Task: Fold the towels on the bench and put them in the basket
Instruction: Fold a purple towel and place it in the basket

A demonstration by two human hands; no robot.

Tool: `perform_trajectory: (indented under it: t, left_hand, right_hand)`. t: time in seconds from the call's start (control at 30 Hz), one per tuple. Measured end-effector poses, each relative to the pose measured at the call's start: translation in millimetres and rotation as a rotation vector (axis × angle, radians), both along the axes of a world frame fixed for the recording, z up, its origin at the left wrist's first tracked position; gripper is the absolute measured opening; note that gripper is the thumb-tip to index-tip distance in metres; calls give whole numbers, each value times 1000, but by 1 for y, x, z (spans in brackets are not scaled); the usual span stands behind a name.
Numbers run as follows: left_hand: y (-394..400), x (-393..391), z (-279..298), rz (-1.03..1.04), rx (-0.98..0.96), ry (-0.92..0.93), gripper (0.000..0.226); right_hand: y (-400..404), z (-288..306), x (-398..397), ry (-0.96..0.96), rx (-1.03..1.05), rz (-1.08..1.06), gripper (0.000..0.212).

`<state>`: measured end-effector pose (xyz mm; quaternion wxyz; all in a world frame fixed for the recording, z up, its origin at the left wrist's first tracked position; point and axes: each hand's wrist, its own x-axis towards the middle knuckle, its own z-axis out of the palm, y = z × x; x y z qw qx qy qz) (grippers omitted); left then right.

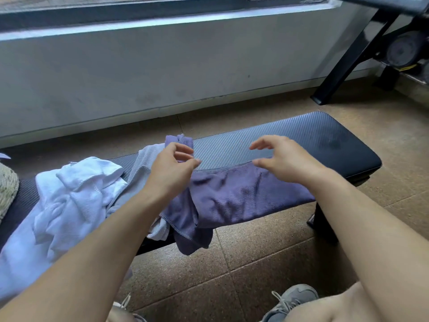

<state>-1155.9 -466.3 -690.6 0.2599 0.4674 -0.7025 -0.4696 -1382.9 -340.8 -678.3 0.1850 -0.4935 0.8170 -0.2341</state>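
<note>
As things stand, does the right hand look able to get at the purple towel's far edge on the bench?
Probably yes: the right hand hovers open just above the purple towel, and nothing lies between them on the bench.

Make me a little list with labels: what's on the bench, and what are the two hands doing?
bench: black padded, on a tiled floor
purple towel: spread on the bench, front part hanging over the near edge
white towel: crumpled at the left
grey towel: bunched between the white and purple ones
left hand: above the purple towel's left part, fingers curled, holding nothing clearly
right hand: open, hovering over the purple towel's far edge
folded yet: none
</note>
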Motion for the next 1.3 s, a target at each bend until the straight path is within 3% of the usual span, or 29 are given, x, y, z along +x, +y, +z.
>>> perform_trajectory:
  t: [0.17, 0.27, 0.4, 0.5, 0.67, 0.77, 0.83, 0.97, 1.07, 1.17, 1.3]
  left_hand:
    - [-8, 4, -19, -245, -48, -299, 24]
    - [-13, 3, -26, -315, -99, -463, 38]
    - [-16, -1, -27, -347, -145, -570, 35]
    - [-17, -5, -30, -362, -168, -643, 28]
    - [-16, -14, -29, -231, -220, -426, 28]
    - [-16, -20, -29, -152, -175, -259, 33]
    - [-17, -22, -30, -109, -44, -151, 40]
    - [-14, -22, -28, -120, 292, 55, 47]
    - [-13, -20, -30, -138, 218, -43, 34]
    - [-19, -16, -40, -138, 47, -252, 11]
    - [-24, -17, -44, -54, -47, -279, 19]
  right_hand:
    - [18, -27, -51, -1, 177, -418, 51]
    - [21, -38, -61, 13, 260, -509, 70]
    - [17, -44, -63, -81, 258, -505, 39]
    - [15, -43, -60, -168, 148, -544, 31]
    - [12, -31, -63, -109, -83, -651, 27]
    - [11, -36, -64, -3, -37, -629, 49]
    - [10, -37, -62, 102, 33, -568, 64]
    - [1, -35, -54, 240, 12, -317, 64]
    - [-7, -42, -51, 269, 47, -187, 55]
    - [-8, -53, -55, 225, 114, -212, 45]
    - [-6, -64, -61, 138, 77, -283, 36]
